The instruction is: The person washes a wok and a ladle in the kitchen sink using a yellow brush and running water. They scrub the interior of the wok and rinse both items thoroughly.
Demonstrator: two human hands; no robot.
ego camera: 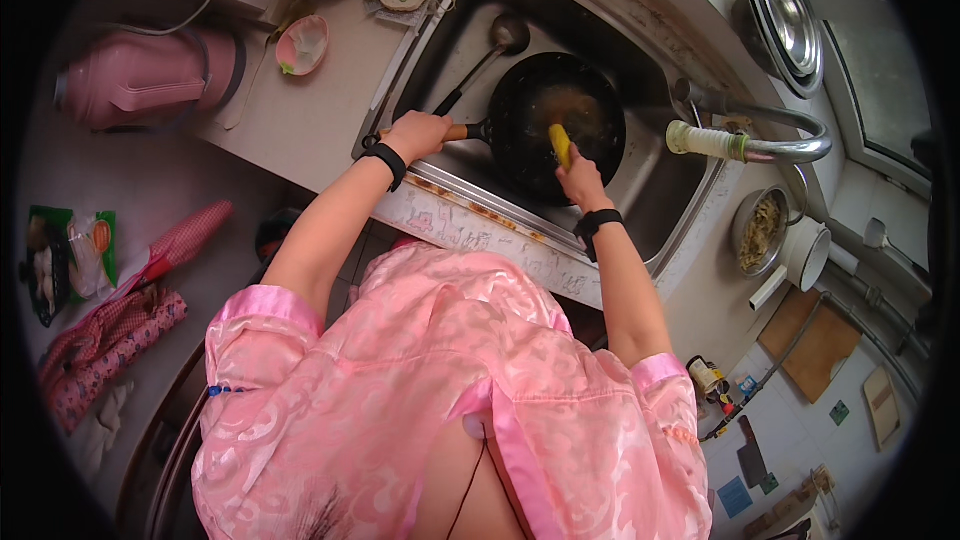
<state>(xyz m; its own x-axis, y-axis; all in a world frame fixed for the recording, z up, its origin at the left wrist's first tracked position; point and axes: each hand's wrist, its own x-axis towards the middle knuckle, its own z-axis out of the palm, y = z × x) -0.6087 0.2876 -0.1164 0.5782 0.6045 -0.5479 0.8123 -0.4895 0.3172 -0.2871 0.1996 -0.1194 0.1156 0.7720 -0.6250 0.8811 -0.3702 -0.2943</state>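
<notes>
A black wok (525,101) with a wooden handle (456,133) lies in the stainless steel sink (652,195). My left hand (418,136) is closed around that handle at the sink's near left edge. My right hand (581,180) holds a yellow sponge (559,144) against the inside of the wok, where some brownish liquid shows. Beside the wok, a metal ladle (510,34) rests in the sink, its black handle reaching close to my left hand.
A curved faucet (787,146) reaches over the sink's right side. On the right counter stand a metal bowl of food (763,232) and a white pot (810,255). Left of the sink are a pink dish (303,45) and a pink thermos jug (150,79).
</notes>
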